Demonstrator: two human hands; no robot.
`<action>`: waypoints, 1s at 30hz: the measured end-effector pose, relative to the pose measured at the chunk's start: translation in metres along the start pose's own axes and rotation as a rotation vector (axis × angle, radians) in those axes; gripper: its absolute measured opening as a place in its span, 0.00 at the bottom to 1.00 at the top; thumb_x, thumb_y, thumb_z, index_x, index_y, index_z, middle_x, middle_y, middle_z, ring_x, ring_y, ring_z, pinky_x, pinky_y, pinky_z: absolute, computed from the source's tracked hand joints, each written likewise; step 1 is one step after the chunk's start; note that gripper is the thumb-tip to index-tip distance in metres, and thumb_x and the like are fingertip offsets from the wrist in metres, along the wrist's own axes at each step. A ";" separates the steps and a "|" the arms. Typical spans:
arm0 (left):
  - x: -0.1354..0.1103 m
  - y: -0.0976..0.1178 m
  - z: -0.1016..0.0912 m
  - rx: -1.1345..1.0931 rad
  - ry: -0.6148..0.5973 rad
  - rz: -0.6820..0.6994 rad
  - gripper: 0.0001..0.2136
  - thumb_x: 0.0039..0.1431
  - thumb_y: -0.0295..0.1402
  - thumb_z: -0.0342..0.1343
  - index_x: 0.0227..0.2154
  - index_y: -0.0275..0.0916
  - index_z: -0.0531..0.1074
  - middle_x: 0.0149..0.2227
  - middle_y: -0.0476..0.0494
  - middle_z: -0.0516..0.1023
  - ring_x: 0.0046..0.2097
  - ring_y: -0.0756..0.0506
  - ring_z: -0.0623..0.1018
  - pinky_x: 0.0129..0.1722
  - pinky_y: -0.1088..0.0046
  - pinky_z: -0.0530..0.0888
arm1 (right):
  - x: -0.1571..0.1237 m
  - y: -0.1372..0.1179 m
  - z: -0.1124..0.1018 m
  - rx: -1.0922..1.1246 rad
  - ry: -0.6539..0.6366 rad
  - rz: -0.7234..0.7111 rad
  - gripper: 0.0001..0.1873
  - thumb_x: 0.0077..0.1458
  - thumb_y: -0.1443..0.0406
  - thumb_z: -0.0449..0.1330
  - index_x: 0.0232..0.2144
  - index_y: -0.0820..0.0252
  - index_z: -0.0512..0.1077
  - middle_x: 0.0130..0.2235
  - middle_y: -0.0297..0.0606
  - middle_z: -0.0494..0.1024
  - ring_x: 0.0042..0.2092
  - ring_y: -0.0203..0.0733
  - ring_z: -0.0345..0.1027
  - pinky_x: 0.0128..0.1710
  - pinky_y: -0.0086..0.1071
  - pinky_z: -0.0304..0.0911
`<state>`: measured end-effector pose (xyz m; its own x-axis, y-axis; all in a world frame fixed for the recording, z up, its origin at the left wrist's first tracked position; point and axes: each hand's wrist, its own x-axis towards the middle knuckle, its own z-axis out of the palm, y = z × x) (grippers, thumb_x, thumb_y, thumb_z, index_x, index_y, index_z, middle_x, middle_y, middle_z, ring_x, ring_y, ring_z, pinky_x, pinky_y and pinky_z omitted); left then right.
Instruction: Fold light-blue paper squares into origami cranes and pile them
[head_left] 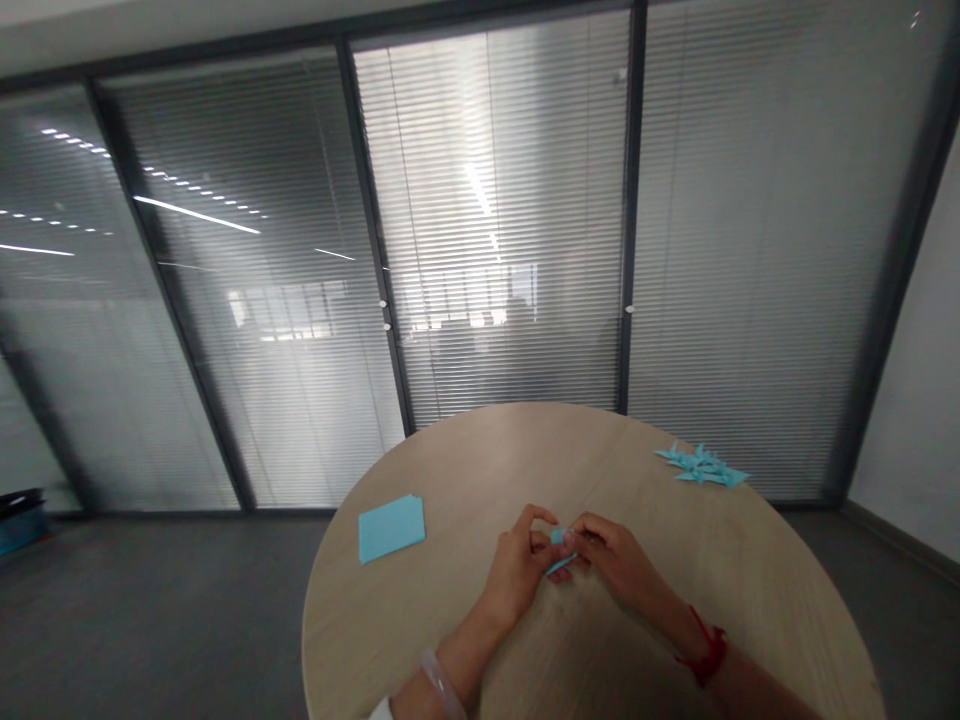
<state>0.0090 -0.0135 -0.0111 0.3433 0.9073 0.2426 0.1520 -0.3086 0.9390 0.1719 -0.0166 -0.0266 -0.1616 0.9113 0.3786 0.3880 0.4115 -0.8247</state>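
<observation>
Both hands meet over the near middle of the round table. Between them is a small piece of folded blue paper [558, 566], mostly covered by fingers. My left hand [521, 560] pinches it from the left, its index finger arched above. From the right, my right hand [611, 555] grips the same paper with thumb and fingers close together. Its exact folded shape cannot be made out. A bracelet circles my left wrist, and a red band is on my right one.
A stack of blue paper sheets [391, 528] lies on the left of the wooden table [517, 450]. Several folded blue paper pieces with pointed ends [701, 466] are heaped near its right edge. Glass partitions with blinds [495, 220] stand behind. A dark bin-like container [21, 520] sits at far left.
</observation>
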 end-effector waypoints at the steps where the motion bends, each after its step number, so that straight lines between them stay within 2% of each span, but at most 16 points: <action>1: 0.000 0.000 0.000 -0.002 -0.008 0.004 0.13 0.50 0.35 0.59 0.37 0.40 0.64 0.19 0.54 0.75 0.22 0.47 0.77 0.23 0.77 0.68 | 0.000 0.000 0.000 -0.028 0.021 -0.011 0.19 0.55 0.53 0.51 0.21 0.60 0.66 0.22 0.32 0.66 0.26 0.37 0.61 0.27 0.29 0.54; 6: 0.002 -0.003 0.001 -0.024 -0.053 0.026 0.11 0.51 0.34 0.57 0.37 0.39 0.64 0.23 0.51 0.76 0.25 0.47 0.77 0.27 0.75 0.70 | -0.001 -0.002 0.002 -0.100 0.099 -0.020 0.20 0.55 0.52 0.50 0.20 0.59 0.64 0.22 0.31 0.65 0.26 0.37 0.59 0.27 0.29 0.53; 9: 0.003 -0.008 0.001 0.008 -0.086 -0.014 0.07 0.54 0.37 0.52 0.29 0.39 0.64 0.23 0.48 0.75 0.24 0.48 0.75 0.27 0.74 0.70 | -0.001 -0.006 0.002 -0.099 0.121 -0.008 0.19 0.55 0.52 0.50 0.20 0.58 0.63 0.22 0.31 0.64 0.25 0.37 0.59 0.27 0.29 0.54; 13: 0.004 -0.010 0.000 0.147 -0.092 -0.008 0.11 0.57 0.38 0.48 0.23 0.39 0.63 0.20 0.49 0.71 0.22 0.50 0.70 0.24 0.76 0.66 | -0.002 -0.011 0.000 -0.028 0.100 0.023 0.18 0.54 0.52 0.52 0.21 0.59 0.64 0.21 0.30 0.65 0.25 0.37 0.60 0.26 0.28 0.55; 16: 0.003 -0.008 -0.002 0.204 -0.078 0.033 0.12 0.59 0.38 0.47 0.22 0.39 0.64 0.19 0.50 0.70 0.22 0.51 0.69 0.25 0.76 0.64 | -0.002 -0.011 -0.001 0.026 0.068 0.038 0.17 0.53 0.52 0.54 0.25 0.60 0.67 0.21 0.29 0.65 0.25 0.36 0.61 0.26 0.28 0.55; 19: 0.001 -0.006 -0.001 0.204 -0.079 0.044 0.13 0.59 0.39 0.47 0.22 0.38 0.64 0.19 0.51 0.69 0.21 0.51 0.69 0.25 0.77 0.64 | -0.001 -0.008 -0.001 0.007 0.049 0.020 0.16 0.52 0.53 0.55 0.25 0.60 0.67 0.21 0.29 0.65 0.25 0.35 0.60 0.25 0.27 0.54; 26: 0.003 -0.010 0.002 0.116 -0.133 -0.012 0.15 0.58 0.43 0.47 0.25 0.37 0.68 0.22 0.47 0.73 0.22 0.50 0.71 0.25 0.75 0.67 | -0.001 -0.002 -0.002 -0.004 0.097 0.010 0.18 0.54 0.51 0.52 0.22 0.58 0.64 0.20 0.29 0.65 0.24 0.35 0.60 0.25 0.27 0.53; 30: 0.001 -0.009 0.002 0.129 -0.145 -0.016 0.15 0.58 0.41 0.45 0.24 0.37 0.67 0.20 0.48 0.71 0.21 0.50 0.70 0.24 0.75 0.66 | 0.000 -0.003 -0.003 0.018 0.115 0.014 0.18 0.54 0.51 0.52 0.23 0.58 0.64 0.20 0.28 0.64 0.23 0.35 0.60 0.25 0.27 0.55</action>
<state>0.0100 -0.0099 -0.0201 0.4681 0.8649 0.1813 0.2733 -0.3368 0.9010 0.1739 -0.0179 -0.0232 -0.0508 0.9099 0.4117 0.3726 0.3997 -0.8375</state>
